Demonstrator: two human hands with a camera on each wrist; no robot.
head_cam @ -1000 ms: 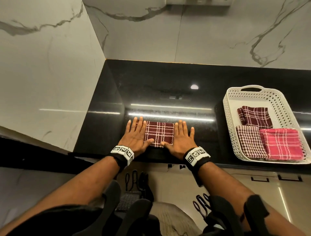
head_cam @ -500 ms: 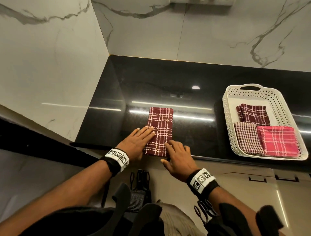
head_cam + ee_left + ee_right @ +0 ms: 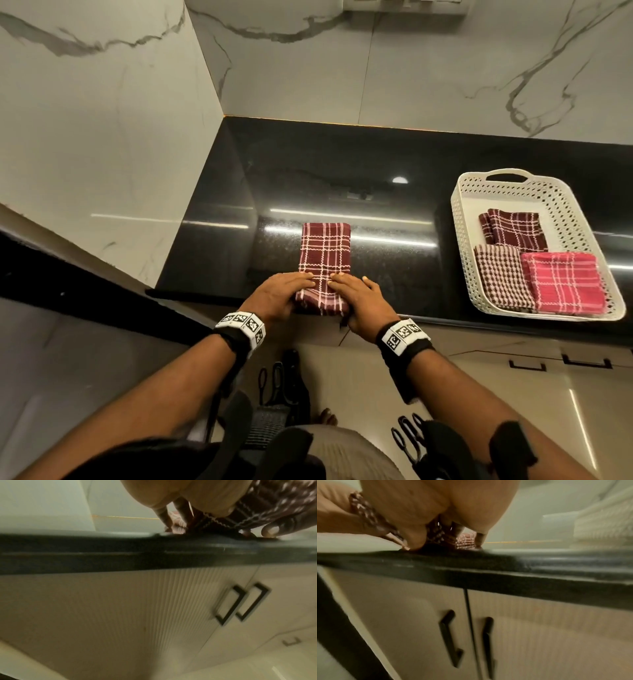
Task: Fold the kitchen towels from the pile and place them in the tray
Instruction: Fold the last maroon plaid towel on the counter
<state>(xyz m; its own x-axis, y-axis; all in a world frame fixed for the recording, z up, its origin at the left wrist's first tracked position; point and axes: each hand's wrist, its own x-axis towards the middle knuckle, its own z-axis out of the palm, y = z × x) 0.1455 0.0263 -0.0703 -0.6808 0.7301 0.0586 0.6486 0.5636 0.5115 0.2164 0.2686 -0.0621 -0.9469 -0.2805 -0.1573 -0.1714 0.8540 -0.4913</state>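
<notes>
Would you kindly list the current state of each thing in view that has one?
maroon plaid towel: folded into a narrow strip on the counter, near end lifted by both hands
left hand: grips the towel's near left corner
right hand: grips the towel's near right corner
white tray: on the counter, holding three folded towels
pink towel: folded, flat in the tray

Right hand (image 3: 436, 507) pinches checked towel (image 3: 435, 534) at black counter edge (image 3: 539, 574).

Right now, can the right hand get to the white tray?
Probably yes. The right hand holds the maroon towel, and only bare black counter lies between it and the tray.
</notes>
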